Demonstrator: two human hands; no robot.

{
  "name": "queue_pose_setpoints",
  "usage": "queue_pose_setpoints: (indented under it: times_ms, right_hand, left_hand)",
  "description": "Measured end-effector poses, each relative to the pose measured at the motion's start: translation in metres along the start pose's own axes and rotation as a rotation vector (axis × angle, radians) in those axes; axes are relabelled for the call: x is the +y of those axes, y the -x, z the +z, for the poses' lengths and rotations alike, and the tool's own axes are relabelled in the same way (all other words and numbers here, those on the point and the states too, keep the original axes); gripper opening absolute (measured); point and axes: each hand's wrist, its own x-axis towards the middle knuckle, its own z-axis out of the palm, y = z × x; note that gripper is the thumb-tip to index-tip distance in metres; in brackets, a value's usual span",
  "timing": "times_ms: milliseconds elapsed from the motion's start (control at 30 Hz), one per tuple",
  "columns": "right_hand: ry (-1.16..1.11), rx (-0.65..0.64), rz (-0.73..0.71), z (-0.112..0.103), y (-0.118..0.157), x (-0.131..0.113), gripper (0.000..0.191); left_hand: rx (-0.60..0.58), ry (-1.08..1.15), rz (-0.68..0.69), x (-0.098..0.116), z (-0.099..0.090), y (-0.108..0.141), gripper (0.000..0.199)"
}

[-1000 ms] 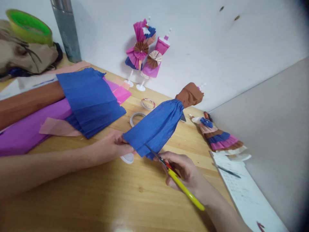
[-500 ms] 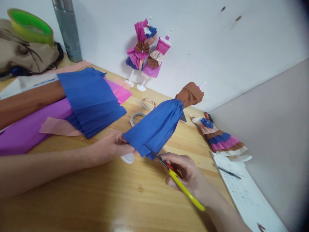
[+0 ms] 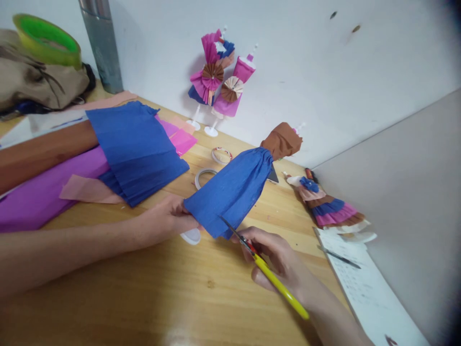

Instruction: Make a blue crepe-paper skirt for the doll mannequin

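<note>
Tilted over the table is a small dress form in a paper dress, with a gathered blue crepe paper skirt (image 3: 234,185) and a brown paper top (image 3: 283,140). My left hand (image 3: 175,216) pinches the skirt's lower left corner; the form's white round base (image 3: 190,236) shows just below. My right hand (image 3: 275,259) is closed on yellow-handled scissors (image 3: 281,286) with some red near the pivot. The dark blade lies over the skirt's lower front, pointing up and left. Whether the other blade is under the paper is hidden.
Folded blue crepe paper (image 3: 139,151) and purple paper (image 3: 68,185) lie at left. Tape rolls (image 3: 222,155) sit behind the skirt. Two dressed forms (image 3: 212,72) stand by the wall; another layered dress (image 3: 331,206) lies at right near a notebook (image 3: 370,288) and pen. A bottle (image 3: 103,53) stands back left.
The scissors have shifted slightly right and down, and the right-hand fingers have moved a little on the handles. The left hand and the dress stay nearly in place.
</note>
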Motion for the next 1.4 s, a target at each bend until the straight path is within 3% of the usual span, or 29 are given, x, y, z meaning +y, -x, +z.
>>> queue_pose_setpoints:
  times_ms: [200,833,1167,1400]
  right_hand:
    - [0.017,-0.027,-0.01,0.001,-0.001,-0.002,0.015]
    - [-0.013,-0.001,0.02,0.005,-0.003,-0.006,0.018]
    - [-0.03,0.015,0.021,0.004,-0.004,-0.004,0.023]
    - [-0.045,0.028,-0.007,0.004,-0.001,-0.002,0.015]
  left_hand:
    - [0.021,-0.007,-0.024,0.003,0.002,0.001,0.025]
    - [0.0,0.026,0.054,-0.016,0.001,-0.002,0.022]
    - [0.016,0.028,0.034,-0.013,0.003,-0.001,0.022]
    - [0.015,0.013,0.055,-0.017,0.001,-0.002,0.024]
